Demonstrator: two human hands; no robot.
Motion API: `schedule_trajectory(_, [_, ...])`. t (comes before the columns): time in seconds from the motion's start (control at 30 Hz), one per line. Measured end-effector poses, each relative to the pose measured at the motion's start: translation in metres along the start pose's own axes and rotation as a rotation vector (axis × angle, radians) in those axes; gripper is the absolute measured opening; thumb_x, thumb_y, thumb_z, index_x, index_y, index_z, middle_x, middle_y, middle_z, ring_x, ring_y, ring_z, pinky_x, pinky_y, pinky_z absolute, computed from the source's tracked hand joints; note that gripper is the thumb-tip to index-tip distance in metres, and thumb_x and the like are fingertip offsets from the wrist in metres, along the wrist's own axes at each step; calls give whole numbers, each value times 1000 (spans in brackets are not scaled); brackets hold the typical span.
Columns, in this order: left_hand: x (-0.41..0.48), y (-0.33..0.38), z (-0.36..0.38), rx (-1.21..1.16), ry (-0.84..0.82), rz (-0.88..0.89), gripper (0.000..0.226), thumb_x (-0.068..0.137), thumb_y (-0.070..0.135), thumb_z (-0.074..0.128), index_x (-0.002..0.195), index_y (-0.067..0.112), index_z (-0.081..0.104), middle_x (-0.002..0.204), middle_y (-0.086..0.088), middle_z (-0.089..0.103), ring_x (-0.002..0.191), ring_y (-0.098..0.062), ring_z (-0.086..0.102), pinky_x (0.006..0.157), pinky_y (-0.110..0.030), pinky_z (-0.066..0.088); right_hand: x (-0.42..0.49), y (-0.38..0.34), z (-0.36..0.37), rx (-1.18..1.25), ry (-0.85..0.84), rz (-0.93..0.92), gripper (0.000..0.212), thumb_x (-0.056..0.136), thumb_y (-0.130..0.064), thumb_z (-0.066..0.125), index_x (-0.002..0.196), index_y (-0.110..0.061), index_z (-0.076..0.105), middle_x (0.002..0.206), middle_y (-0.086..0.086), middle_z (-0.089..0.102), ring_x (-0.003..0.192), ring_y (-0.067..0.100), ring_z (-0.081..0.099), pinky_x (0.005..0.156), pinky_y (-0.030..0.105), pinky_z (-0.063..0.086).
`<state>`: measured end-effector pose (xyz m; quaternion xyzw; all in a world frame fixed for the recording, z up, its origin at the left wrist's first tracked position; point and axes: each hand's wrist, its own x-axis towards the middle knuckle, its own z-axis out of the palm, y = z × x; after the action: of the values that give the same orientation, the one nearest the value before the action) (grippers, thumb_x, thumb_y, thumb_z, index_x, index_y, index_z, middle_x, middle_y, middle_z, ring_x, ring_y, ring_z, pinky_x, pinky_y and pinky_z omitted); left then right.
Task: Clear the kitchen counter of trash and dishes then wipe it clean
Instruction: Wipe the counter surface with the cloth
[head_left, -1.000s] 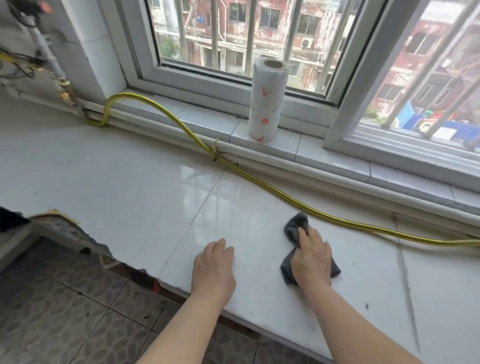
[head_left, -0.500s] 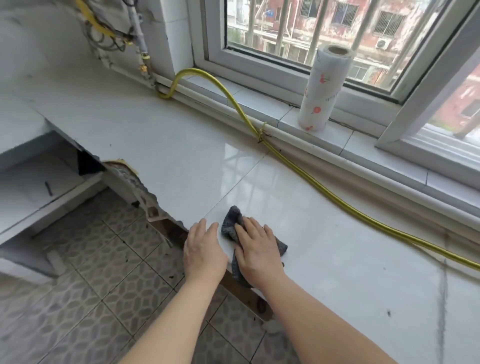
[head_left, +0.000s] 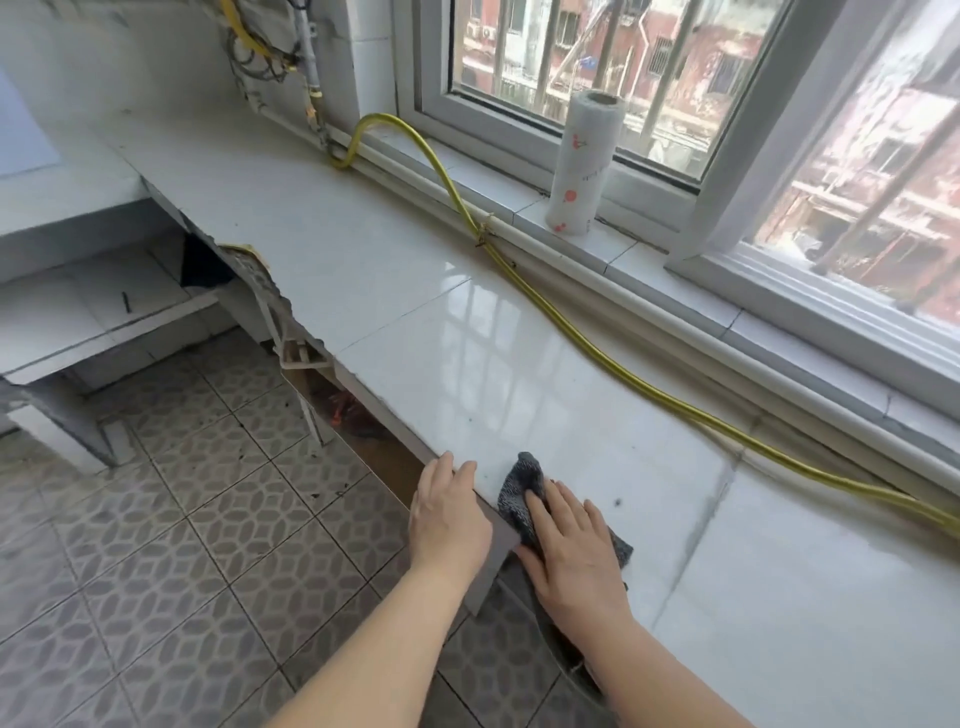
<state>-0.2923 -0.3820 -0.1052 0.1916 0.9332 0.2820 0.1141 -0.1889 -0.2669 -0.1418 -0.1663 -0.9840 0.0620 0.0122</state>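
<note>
A white tiled counter (head_left: 395, 291) runs under the window. My right hand (head_left: 571, 551) presses flat on a dark grey cloth (head_left: 522, 480) at the counter's front edge, with part of the cloth sticking out past my fingers. My left hand (head_left: 449, 512) rests just left of it, palm down over the counter's edge, fingers together and holding nothing. A few small dark specks (head_left: 618, 502) lie on the tile close to the cloth.
A yellow hose (head_left: 587, 343) runs along the back of the counter. A paper towel roll (head_left: 584, 161) stands upright on the windowsill. The counter's front edge (head_left: 270, 296) is broken further left. A lower shelf (head_left: 78, 312) and patterned floor tiles (head_left: 208, 519) lie to the left.
My right hand has slid the cloth left and toward the front edge of the counter. My left hand moved from the counter top to the edge. The view has swung left.
</note>
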Motion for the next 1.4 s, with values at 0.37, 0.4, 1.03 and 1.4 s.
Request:
schedule_trajectory(0.37, [-53, 21, 14, 16, -48, 5, 49, 98, 10, 35, 146, 15, 34, 155, -2, 25, 145, -18, 16, 118, -34, 20, -71, 40, -2, 5, 54, 108, 69, 99, -48, 9, 125, -11, 62, 132, 11, 59, 127, 24, 40, 105, 40, 25])
schedule_trajectory(0.4, [-52, 18, 12, 20, -42, -8, 49, 98, 10, 34, 147, 15, 33, 156, -2, 24, 145, -19, 16, 118, -34, 20, -70, 38, -3, 1, 56, 115, 69, 99, -47, 9, 125, -11, 62, 132, 12, 59, 127, 25, 41, 105, 40, 25])
schedule_trajectory(1.03, [46, -92, -59, 0, 13, -183, 48, 100, 9, 32, 147, 16, 33, 157, -3, 24, 146, -19, 14, 119, -35, 17, 119, -92, 20, -71, 37, -2, 48, 88, -30, 45, 129, -9, 58, 138, 16, 53, 129, 33, 50, 108, 42, 17])
schedule_trajectory(1.4, [154, -195, -152, 21, 37, -165, 47, 100, 8, 33, 146, 16, 36, 156, -2, 26, 147, -18, 14, 119, -33, 20, 245, -192, 26, -10, -7, 48, 58, 93, -35, 26, 144, -10, 41, 153, 15, 33, 144, 31, 27, 116, 48, 18])
